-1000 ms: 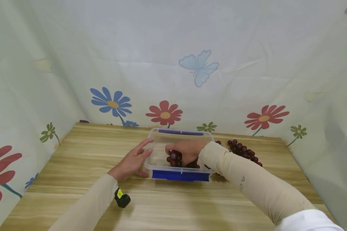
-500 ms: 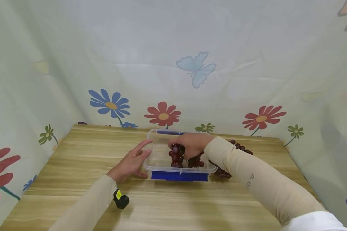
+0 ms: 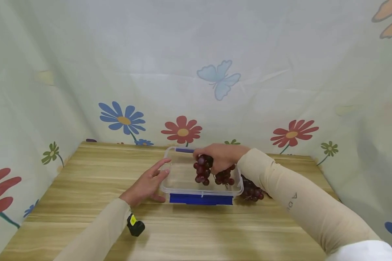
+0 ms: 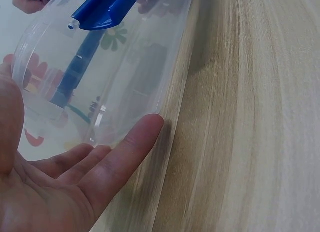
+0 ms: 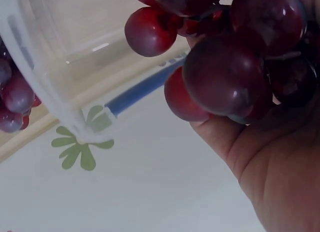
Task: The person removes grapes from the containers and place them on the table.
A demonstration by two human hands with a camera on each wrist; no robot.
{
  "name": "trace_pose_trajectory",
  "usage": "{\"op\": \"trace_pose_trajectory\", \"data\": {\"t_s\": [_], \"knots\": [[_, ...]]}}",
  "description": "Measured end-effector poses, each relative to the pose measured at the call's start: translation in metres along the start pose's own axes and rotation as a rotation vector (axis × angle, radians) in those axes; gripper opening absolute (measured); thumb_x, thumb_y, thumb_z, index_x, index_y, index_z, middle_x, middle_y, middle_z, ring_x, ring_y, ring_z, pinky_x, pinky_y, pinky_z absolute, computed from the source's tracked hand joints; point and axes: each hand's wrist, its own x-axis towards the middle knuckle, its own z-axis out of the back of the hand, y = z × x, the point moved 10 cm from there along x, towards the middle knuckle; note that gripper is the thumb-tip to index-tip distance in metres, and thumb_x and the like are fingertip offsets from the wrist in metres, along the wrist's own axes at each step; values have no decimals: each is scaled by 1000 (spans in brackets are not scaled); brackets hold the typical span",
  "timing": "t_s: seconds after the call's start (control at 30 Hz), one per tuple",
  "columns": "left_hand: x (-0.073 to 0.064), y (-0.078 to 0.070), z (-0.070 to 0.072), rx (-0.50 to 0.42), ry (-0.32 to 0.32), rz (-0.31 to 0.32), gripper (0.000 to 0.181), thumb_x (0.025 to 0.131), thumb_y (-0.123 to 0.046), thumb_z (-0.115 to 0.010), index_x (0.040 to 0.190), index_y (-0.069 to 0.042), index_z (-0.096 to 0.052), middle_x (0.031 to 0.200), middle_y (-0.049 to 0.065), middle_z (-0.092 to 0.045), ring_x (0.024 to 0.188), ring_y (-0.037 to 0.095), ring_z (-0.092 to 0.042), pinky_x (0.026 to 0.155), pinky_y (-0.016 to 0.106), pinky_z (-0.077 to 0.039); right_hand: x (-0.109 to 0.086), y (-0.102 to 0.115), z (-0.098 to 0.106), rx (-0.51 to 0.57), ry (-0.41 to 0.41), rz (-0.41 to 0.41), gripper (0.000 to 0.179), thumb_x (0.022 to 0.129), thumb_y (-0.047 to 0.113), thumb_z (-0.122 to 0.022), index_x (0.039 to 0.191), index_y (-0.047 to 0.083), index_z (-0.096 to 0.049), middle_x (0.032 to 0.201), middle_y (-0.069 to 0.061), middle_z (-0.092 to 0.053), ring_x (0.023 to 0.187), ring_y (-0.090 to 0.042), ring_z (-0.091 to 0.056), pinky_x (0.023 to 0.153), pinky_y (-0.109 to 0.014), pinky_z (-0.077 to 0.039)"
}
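My right hand [image 3: 223,156] grips a bunch of dark red grapes [image 3: 202,169] over the clear plastic container [image 3: 184,190]. The bunch hangs in two parts below the hand. Close up in the right wrist view, round grapes [image 5: 225,75] cover most of the fingers, with the thumb against them. At the container's left end is my left hand [image 3: 146,185], its fingers extended. In the left wrist view, that hand [image 4: 75,192] lies along the clear side wall, fingertips at the wall. A blue latch [image 4: 107,12] runs along the container's front.
More grapes [image 3: 252,190] lie on the wooden table [image 3: 124,163] just right of the container, partly hidden by the right sleeve [image 3: 287,188]. A flower-patterned curtain [image 3: 143,83] stands behind the table and at its sides. A black device [image 3: 136,225] sits on the left wrist.
My right hand has risen out of the container and moved a little right, lifting the grape bunch with it. The left hand and container have hardly moved.
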Motion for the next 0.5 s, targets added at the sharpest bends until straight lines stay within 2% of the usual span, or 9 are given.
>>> {"op": "trace_pose_trajectory", "data": {"t_s": [0.2,0.5], "knots": [[0,0,0,11,3,-11,48,109,-45,-52,153,-54,-36,159,22,-37,127,46,-60,69,53,-64,-14,-4,13,31,-25,46,56,86,4,-73,132,29,-53,122,-2,-64,100,-22,-60,77,-32,-51],[0,-1,-1,22,-2,-11,50,108,-48,-53,154,-54,-36,158,22,-38,125,45,-61,69,52,-64,-33,-24,25,31,-63,24,56,82,3,-72,130,26,-55,118,-2,-66,101,-21,-60,85,-35,-52]]}}
